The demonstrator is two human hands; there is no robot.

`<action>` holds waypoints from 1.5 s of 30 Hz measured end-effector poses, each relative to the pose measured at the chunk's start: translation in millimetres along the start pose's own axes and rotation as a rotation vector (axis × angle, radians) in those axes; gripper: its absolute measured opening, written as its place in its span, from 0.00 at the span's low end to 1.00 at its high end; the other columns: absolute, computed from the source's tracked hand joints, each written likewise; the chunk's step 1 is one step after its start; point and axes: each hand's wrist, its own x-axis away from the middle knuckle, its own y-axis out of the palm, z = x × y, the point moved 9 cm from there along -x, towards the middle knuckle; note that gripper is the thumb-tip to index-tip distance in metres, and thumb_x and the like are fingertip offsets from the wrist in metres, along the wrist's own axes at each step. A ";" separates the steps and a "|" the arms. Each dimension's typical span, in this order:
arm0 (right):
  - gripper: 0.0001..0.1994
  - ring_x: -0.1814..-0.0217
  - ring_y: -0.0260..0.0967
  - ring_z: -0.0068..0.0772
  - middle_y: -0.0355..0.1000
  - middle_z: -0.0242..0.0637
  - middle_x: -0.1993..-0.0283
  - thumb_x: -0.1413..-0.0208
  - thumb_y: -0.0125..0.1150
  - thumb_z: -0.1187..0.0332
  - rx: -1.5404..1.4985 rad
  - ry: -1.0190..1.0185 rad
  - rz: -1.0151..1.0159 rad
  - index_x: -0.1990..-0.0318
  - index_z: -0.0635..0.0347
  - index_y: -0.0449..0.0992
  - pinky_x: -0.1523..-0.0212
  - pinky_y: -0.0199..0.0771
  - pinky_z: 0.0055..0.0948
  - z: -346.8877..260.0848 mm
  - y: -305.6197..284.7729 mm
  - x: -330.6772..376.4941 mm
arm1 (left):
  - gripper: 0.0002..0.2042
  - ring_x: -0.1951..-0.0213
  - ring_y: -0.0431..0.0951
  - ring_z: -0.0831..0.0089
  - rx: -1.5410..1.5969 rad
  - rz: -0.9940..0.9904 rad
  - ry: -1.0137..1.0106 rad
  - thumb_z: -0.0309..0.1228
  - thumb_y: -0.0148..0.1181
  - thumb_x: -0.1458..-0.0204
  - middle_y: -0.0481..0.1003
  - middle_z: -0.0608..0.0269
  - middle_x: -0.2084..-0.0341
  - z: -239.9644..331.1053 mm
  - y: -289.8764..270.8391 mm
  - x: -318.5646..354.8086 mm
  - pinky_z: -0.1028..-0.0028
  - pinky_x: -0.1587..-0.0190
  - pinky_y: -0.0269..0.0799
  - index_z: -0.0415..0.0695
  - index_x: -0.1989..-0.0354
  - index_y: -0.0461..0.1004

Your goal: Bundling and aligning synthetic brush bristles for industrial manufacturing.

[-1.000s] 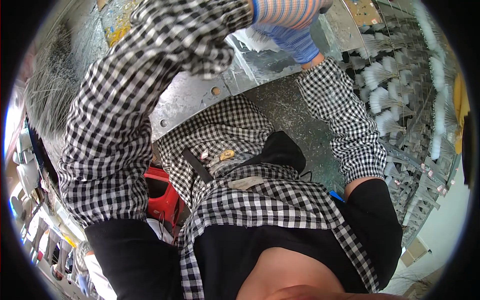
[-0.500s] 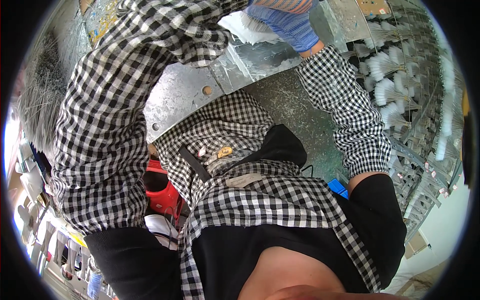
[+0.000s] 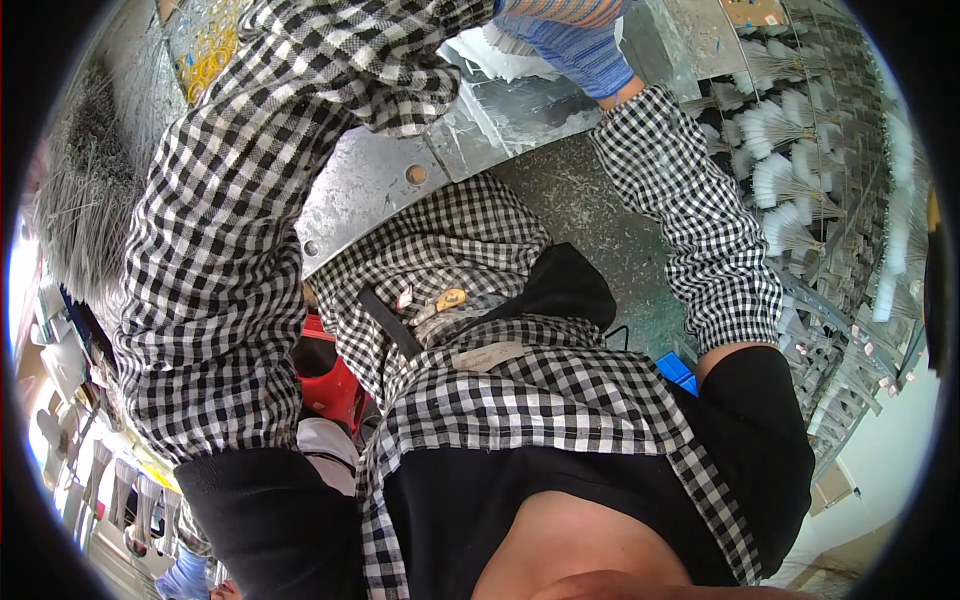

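Note:
Both my forearms, in black-and-white checked sleeves, reach to the top edge. My right hand [image 3: 580, 55], in a blue knit glove, is over the metal worktable [image 3: 365, 180]; its fingers are hidden. Against it lies an orange-and-grey striped knit part [image 3: 572, 9]; I cannot tell whether it is my left hand's glove or part of the right one. My left sleeve [image 3: 385, 60] ends beside it, and no left fingers can be made out. Just below the right glove, white material [image 3: 492, 58], perhaps bristles, lies on clear sheeting [image 3: 520, 110]. What either hand holds is hidden.
A stack of white-tipped wire brush bundles [image 3: 785, 180] stands at the right. At the left is a grey wire bundle [image 3: 85, 200], with yellow bands [image 3: 212, 55] on the table. A red plastic stool [image 3: 335, 385] and a blue object [image 3: 677, 373] are beside my lap.
My left forearm has shifted slightly to the right, showing more of the yellow bands. The right glove has barely moved. A person's blue sleeve at the lower left has moved.

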 end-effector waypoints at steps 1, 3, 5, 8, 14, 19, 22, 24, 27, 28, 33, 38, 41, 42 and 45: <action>0.43 0.26 0.54 0.42 0.55 0.42 0.26 0.42 0.64 0.44 0.008 0.004 -0.005 0.26 0.54 0.50 0.29 0.59 0.40 2.5 -0.6 4.0 | 0.12 0.70 0.82 0.49 0.009 0.035 0.034 0.29 0.63 0.58 0.81 0.47 0.75 4.6 -0.3 0.7 0.55 0.66 0.78 0.41 0.65 0.85; 0.44 0.26 0.54 0.42 0.55 0.42 0.26 0.42 0.64 0.44 0.026 0.008 -0.011 0.26 0.54 0.50 0.28 0.59 0.40 7.6 -2.4 9.5 | 0.12 0.70 0.82 0.49 0.018 0.073 0.074 0.29 0.63 0.58 0.81 0.47 0.75 10.7 -1.8 -1.5 0.56 0.66 0.78 0.41 0.65 0.85; 0.44 0.26 0.54 0.42 0.55 0.42 0.26 0.42 0.64 0.44 0.024 0.008 -0.009 0.26 0.54 0.50 0.28 0.58 0.40 5.1 -0.6 9.8 | 0.11 0.70 0.82 0.49 0.025 0.034 0.048 0.29 0.62 0.57 0.81 0.46 0.75 8.7 0.8 -1.2 0.56 0.66 0.78 0.41 0.65 0.85; 0.44 0.25 0.54 0.42 0.54 0.42 0.26 0.42 0.64 0.44 0.023 0.004 -0.005 0.26 0.54 0.50 0.28 0.58 0.40 -0.4 -0.1 8.5 | 0.12 0.69 0.83 0.49 0.063 -0.049 0.040 0.29 0.62 0.57 0.81 0.46 0.74 7.1 2.2 -6.1 0.56 0.66 0.78 0.41 0.65 0.85; 0.44 0.25 0.53 0.42 0.54 0.42 0.26 0.42 0.64 0.44 0.033 -0.008 -0.001 0.26 0.54 0.50 0.28 0.58 0.40 -2.9 -1.2 6.3 | 0.13 0.67 0.83 0.50 0.034 0.008 0.005 0.30 0.64 0.58 0.81 0.46 0.73 4.7 5.2 -5.8 0.56 0.65 0.79 0.41 0.63 0.85; 0.44 0.25 0.53 0.42 0.54 0.41 0.25 0.42 0.65 0.44 0.039 -0.017 0.006 0.26 0.54 0.49 0.28 0.57 0.40 1.6 4.6 -0.9 | 0.14 0.66 0.84 0.50 0.059 -0.078 0.000 0.30 0.64 0.59 0.81 0.46 0.73 3.4 5.5 -6.4 0.56 0.64 0.79 0.42 0.62 0.85; 0.45 0.25 0.53 0.42 0.54 0.41 0.25 0.42 0.65 0.44 0.047 -0.022 0.010 0.26 0.54 0.49 0.28 0.57 0.40 8.8 9.7 -7.6 | 0.13 0.66 0.83 0.50 0.033 -0.049 -0.014 0.30 0.65 0.59 0.81 0.46 0.74 0.9 8.5 -13.1 0.55 0.65 0.78 0.43 0.64 0.85; 0.45 0.24 0.53 0.43 0.54 0.41 0.25 0.42 0.65 0.44 0.039 -0.031 0.018 0.25 0.54 0.49 0.28 0.57 0.40 4.5 4.4 -6.1 | 0.12 0.67 0.83 0.50 0.000 -0.035 -0.050 0.30 0.65 0.60 0.81 0.46 0.75 -3.9 15.5 -17.5 0.55 0.65 0.78 0.43 0.65 0.85; 0.45 0.24 0.52 0.43 0.54 0.41 0.25 0.42 0.65 0.44 0.020 -0.053 0.046 0.25 0.53 0.49 0.28 0.57 0.40 5.9 -8.7 -15.0 | 0.10 0.68 0.83 0.49 -0.020 0.008 -0.076 0.29 0.64 0.61 0.80 0.46 0.76 -3.6 16.9 -18.2 0.55 0.66 0.78 0.44 0.69 0.85; 0.45 0.24 0.52 0.43 0.53 0.41 0.25 0.42 0.65 0.44 0.004 -0.067 0.063 0.25 0.53 0.49 0.28 0.56 0.40 -9.4 -10.4 -17.5 | 0.09 0.69 0.83 0.49 -0.009 0.027 -0.090 0.30 0.64 0.61 0.80 0.46 0.77 -3.1 17.5 -16.2 0.55 0.67 0.78 0.44 0.69 0.86; 0.40 0.26 0.55 0.35 0.58 0.38 0.28 0.39 0.64 0.53 -0.087 0.113 -0.013 0.25 0.52 0.49 0.28 0.55 0.36 3.8 -7.4 -10.9 | 0.20 0.60 0.82 0.52 0.094 0.211 0.015 0.40 0.69 0.60 0.80 0.50 0.66 -3.6 -3.0 0.0 0.56 0.59 0.78 0.47 0.57 0.80; 0.34 0.26 0.57 0.43 0.62 0.41 0.30 0.37 0.60 0.58 -0.313 0.122 -0.045 0.27 0.55 0.54 0.26 0.52 0.42 -9.0 0.2 -54.9 | 0.42 0.51 0.78 0.55 0.335 0.857 0.010 0.49 0.76 0.64 0.76 0.58 0.52 -7.3 -27.8 53.2 0.58 0.51 0.77 0.54 0.36 0.68; 0.34 0.28 0.59 0.43 0.64 0.42 0.32 0.40 0.62 0.58 -0.520 0.156 -0.105 0.29 0.55 0.58 0.27 0.55 0.41 -34.2 -16.8 -58.2 | 0.43 0.49 0.77 0.54 0.481 1.051 -0.240 0.42 0.80 0.71 0.76 0.59 0.52 -26.4 -17.4 105.1 0.60 0.49 0.77 0.52 0.39 0.70; 0.33 0.29 0.59 0.42 0.65 0.42 0.32 0.40 0.63 0.59 -0.601 0.160 -0.127 0.29 0.55 0.59 0.27 0.55 0.41 -44.6 -13.3 -64.1 | 0.39 0.48 0.77 0.54 0.538 0.933 -0.272 0.40 0.79 0.72 0.76 0.59 0.51 -28.1 -2.3 113.0 0.59 0.47 0.75 0.50 0.43 0.73; 0.33 0.30 0.61 0.42 0.67 0.42 0.34 0.43 0.65 0.59 -0.741 0.204 -0.203 0.31 0.56 0.62 0.29 0.58 0.40 -96.8 -4.5 -102.1 | 0.31 0.46 0.76 0.54 0.533 0.869 -0.295 0.35 0.78 0.73 0.76 0.60 0.49 -29.5 13.5 129.6 0.56 0.41 0.71 0.48 0.53 0.76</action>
